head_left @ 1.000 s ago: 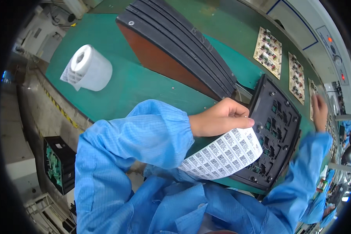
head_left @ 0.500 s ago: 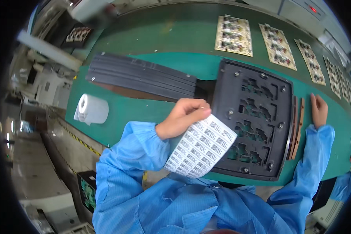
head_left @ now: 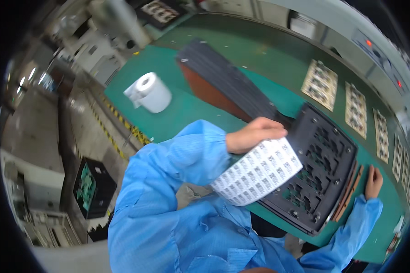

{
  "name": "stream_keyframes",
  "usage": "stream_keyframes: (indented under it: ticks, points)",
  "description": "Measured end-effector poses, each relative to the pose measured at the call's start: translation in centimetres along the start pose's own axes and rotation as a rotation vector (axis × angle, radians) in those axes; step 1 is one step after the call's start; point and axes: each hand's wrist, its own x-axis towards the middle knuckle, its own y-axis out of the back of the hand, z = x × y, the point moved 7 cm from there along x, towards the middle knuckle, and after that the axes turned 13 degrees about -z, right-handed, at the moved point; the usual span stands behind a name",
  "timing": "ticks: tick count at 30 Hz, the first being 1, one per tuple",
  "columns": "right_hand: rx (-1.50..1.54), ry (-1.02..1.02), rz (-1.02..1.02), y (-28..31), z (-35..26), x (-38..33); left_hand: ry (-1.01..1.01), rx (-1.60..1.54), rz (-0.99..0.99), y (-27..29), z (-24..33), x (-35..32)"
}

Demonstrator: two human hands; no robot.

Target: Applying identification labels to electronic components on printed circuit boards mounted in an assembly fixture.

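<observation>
A white sheet of small printed labels point(head_left: 259, 175) hangs from my left hand point(head_left: 256, 134), which pinches its upper edge between thumb and fingers. Its lower part curves down in front of my body and covers the near left corner of a black fixture plate point(head_left: 300, 179). This plate has rows of shaped cut-outs and round metal fasteners. My right hand point(head_left: 373, 183) rests on the green mat beyond the plate's right side, fingers apart and holding nothing visible. Two narrow brown strips point(head_left: 351, 193) lie between that hand and the plate.
A long dark ribbed block point(head_left: 228, 77) with a brown side lies left of the plate. A white label roll point(head_left: 156, 93) stands on the green mat's left. Several populated circuit boards point(head_left: 320, 85) line the far right. A black bin point(head_left: 98, 189) sits low at the left.
My view has swung left, so the bench appears turned and shifted right. The left hand still grips the label sheet, and the right hand stays beside the brown strips.
</observation>
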Motion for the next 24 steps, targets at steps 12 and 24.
stream_keyframes:
  ticks: [12,24]
  points:
    - [-0.048,-0.01,-0.018,0.1,4.1,0.4,-0.027,-0.236,-0.041,0.5,-0.7,0.2]
    - [-0.007,-0.054,-0.025,0.0,3.5,0.5,-0.004,-0.185,-0.07,0.0,-0.5,0.1]
